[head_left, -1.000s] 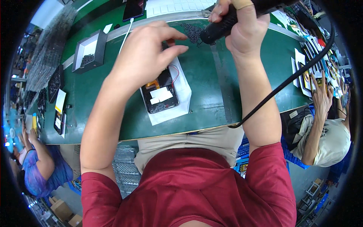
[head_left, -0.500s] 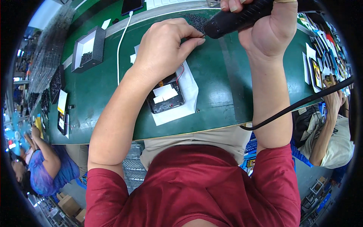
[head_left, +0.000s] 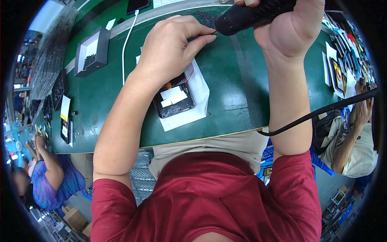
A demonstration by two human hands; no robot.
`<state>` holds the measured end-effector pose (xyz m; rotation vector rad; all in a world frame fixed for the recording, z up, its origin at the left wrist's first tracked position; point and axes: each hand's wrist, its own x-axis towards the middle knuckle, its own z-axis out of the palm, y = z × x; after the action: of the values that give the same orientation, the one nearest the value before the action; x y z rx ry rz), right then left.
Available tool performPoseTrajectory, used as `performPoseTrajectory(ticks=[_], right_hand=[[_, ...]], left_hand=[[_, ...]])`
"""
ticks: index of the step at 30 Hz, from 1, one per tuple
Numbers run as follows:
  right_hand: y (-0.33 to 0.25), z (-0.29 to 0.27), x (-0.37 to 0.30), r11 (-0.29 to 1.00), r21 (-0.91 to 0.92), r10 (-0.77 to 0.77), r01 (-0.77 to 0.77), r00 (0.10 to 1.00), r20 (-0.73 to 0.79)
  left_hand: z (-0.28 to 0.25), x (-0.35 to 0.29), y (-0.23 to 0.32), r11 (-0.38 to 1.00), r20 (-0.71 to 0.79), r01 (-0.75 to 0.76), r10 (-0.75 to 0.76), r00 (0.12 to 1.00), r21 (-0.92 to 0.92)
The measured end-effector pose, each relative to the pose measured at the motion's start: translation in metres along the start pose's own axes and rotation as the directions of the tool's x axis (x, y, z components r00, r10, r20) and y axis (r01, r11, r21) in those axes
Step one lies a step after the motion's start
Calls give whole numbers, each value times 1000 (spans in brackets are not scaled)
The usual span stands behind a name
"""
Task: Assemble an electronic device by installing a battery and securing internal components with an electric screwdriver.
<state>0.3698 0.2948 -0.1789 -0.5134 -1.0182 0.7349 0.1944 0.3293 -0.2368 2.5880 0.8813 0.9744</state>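
Observation:
My right hand (head_left: pixel 288 36) grips a thick black corded electric screwdriver (head_left: pixel 250 18), its nose pointing left. Thumb and forefinger of my left hand (head_left: pixel 167 50) are pinched together just at that nose, on a tiny dark piece too small to name. Under my left wrist lies an opened black phone-like device (head_left: pixel 177 103) with white patches and a thin red wire; its far part is hidden by my hand. It rests on a white sheet (head_left: pixel 200 86). Beyond my left fingertips is a heap of tiny black pieces (head_left: pixel 206 19), probably screws.
A dark-rimmed box (head_left: pixel 100 54) with small black pieces stands at left, near a white cable (head_left: pixel 128 48). Another device (head_left: pixel 64 131) lies at the table's left edge. Papers and devices (head_left: pixel 340 68) crowd the right. A black cord (head_left: pixel 322 109) crosses my right forearm. People work on both sides.
The view has shifted slightly. Both hands keep their grip, with the screwdriver nose still at my left fingertips. At right, the co-worker's hand has moved.

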Motion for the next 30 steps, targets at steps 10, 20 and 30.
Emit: performPoseTrajectory(ticks=[10, 20, 30], right_hand=[[7, -10, 0, 995, 27, -97, 95, 993, 69], [1, -8, -5, 996, 25, -90, 88, 993, 74], [-10, 6, -15, 1000, -7, -5, 5, 994, 105]], left_hand=[[-2, 1, -1, 999, 36, -6, 4, 999, 52], [-7, 0, 1, 998, -16, 36, -37, 999, -49], [-9, -6, 2, 975, -11, 101, -105, 994, -198]])
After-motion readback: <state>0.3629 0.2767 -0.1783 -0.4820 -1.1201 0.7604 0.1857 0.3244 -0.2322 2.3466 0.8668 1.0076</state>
